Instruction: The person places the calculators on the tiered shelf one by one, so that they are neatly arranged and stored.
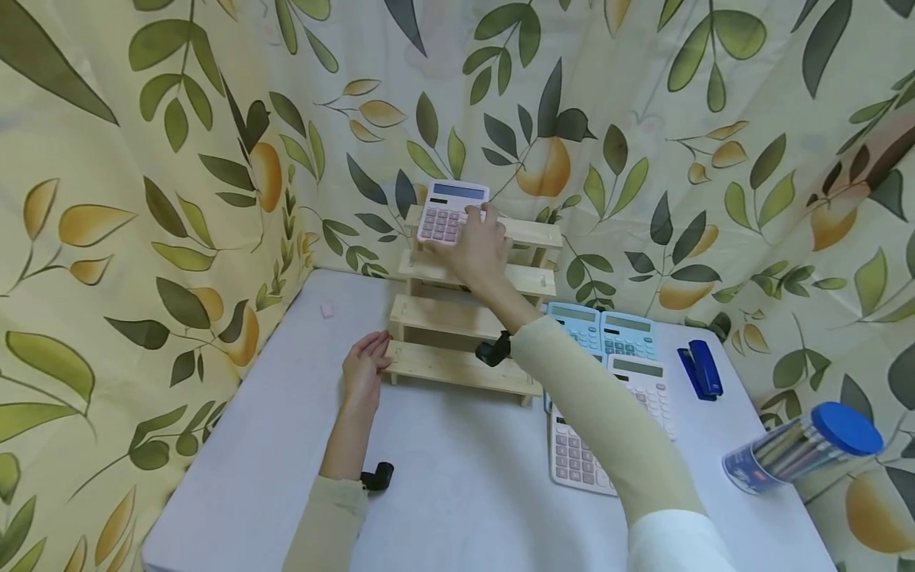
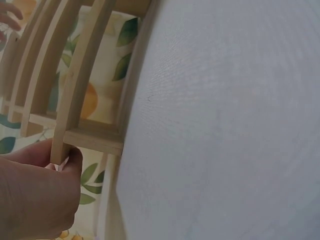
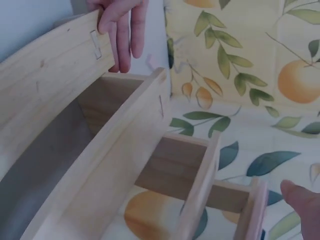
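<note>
Hands at the Wooden Rack

While the left hand point(image 1: 363, 370) lay low on the bench point(image 1: 286, 445), its relaxed, released fingers touched the wooden rack's point(image 1: 457, 318) bottom step end. Further right, the right hand point(image 1: 477, 245) stretched forward and up, its grip grasping the pink calculator point(image 1: 450, 211) on the top step.

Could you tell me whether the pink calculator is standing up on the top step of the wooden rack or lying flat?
Standing up, tilted back: the pink calculator faces the camera on the wooden rack's top step, with the right hand on it.
</note>
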### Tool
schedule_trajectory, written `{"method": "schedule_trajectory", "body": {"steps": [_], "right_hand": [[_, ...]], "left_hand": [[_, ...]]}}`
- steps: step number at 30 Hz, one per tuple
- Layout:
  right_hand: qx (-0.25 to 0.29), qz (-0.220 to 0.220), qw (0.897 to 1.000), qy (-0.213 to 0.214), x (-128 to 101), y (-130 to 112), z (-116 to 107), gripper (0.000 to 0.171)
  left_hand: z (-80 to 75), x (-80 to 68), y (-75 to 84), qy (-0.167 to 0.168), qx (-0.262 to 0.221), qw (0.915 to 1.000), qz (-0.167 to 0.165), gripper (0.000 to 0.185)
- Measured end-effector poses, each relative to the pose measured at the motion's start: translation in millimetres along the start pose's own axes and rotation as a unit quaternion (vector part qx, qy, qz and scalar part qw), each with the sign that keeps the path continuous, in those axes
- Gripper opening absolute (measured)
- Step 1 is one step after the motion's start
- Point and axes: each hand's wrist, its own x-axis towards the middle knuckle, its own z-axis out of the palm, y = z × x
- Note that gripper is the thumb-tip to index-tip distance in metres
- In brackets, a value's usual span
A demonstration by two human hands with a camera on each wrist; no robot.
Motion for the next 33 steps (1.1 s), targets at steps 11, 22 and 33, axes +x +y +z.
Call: {"method": "schedule_trajectory", "body": {"steps": [11, 22, 33], "right_hand": [[0.016, -0.054, 0.998, 0.013, -32, 24, -29, 0.095], [0.044, -0.086, 0.994, 0.042, -60, 52, -56, 0.089], [0.046, -0.103, 0.993, 0.041, -93, 86, -69, 0.086]], "left_hand": [[1.0, -3.3, 0.4, -0.010, 0.004, 0.9999, -0.001, 0.066], [-0.5, 1.0, 2.1, -0.008, 0.001, 1.0000, -0.004, 0.068], [-0.9, -0.4, 2.0, -0.006, 0.005, 0.9998, -0.016, 0.069]]}}
